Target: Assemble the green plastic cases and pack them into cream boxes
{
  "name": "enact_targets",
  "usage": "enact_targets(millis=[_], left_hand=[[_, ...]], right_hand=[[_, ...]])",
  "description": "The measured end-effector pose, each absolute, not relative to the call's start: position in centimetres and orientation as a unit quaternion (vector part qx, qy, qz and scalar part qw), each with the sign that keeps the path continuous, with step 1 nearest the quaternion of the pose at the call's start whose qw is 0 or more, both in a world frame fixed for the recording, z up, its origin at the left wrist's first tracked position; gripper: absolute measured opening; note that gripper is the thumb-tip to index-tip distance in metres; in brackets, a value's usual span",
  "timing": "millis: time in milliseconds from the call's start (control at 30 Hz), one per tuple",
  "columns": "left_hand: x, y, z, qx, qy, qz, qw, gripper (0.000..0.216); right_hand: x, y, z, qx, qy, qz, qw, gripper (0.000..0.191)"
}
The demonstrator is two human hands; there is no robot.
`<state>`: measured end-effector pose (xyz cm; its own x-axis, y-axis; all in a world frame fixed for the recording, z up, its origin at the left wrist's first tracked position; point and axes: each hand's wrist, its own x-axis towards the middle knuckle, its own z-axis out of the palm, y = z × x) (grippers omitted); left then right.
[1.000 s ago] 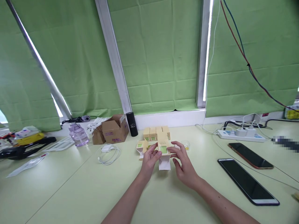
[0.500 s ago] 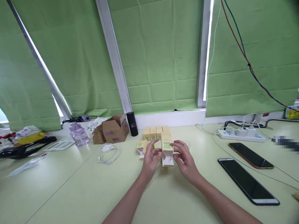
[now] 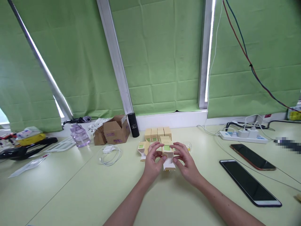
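Observation:
A small cream-yellow box (image 3: 167, 153) with a green label and an opened white-lined flap facing me is held between my two hands. My left hand (image 3: 151, 163) grips its left side, the thumb near the flap. On the other side my right hand (image 3: 185, 160) has its fingertips and thumb against the right edge. Just left of my left hand lies another such box (image 3: 142, 149), its end flap folded out. Behind stands a row of several matching boxes (image 3: 154, 134). A small clear plastic piece (image 3: 188, 146) rests behind my right hand.
On the left are a coiled white cable (image 3: 111, 155), a cardboard box (image 3: 116, 130), a black cylinder (image 3: 133, 125) and a purple bottle (image 3: 80, 135). Two phones lie right, one black-cased (image 3: 250, 183) and one darker (image 3: 252, 157), below a white power strip (image 3: 243, 137).
The held box has tipped, so its long top face looks shorter and the back row shows more. My left hand has shifted slightly right, its thumb now nearer the flap.

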<state>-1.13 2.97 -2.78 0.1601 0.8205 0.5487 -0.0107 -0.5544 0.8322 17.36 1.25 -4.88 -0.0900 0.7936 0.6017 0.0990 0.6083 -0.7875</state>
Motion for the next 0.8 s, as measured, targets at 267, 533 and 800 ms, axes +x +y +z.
enact_targets(millis=[267, 533, 800], left_hand=[[-1.01, 3.08, -3.11, 0.666, 0.312, 0.581, 0.349, 0.033], [-0.84, 2.83, -2.97, 0.678, 0.326, 0.576, 0.32, 0.03], [-0.73, 2.55, -2.99, 0.677, 0.331, 0.573, 0.322, 0.03]], right_hand=[[17.39, 1.11, -4.55, -0.308, -0.674, 0.309, 0.596, 0.036], [17.27, 1.09, -4.64, -0.312, -0.67, 0.315, 0.595, 0.036], [17.15, 1.26, -4.72, -0.32, -0.66, 0.32, 0.599, 0.033]])
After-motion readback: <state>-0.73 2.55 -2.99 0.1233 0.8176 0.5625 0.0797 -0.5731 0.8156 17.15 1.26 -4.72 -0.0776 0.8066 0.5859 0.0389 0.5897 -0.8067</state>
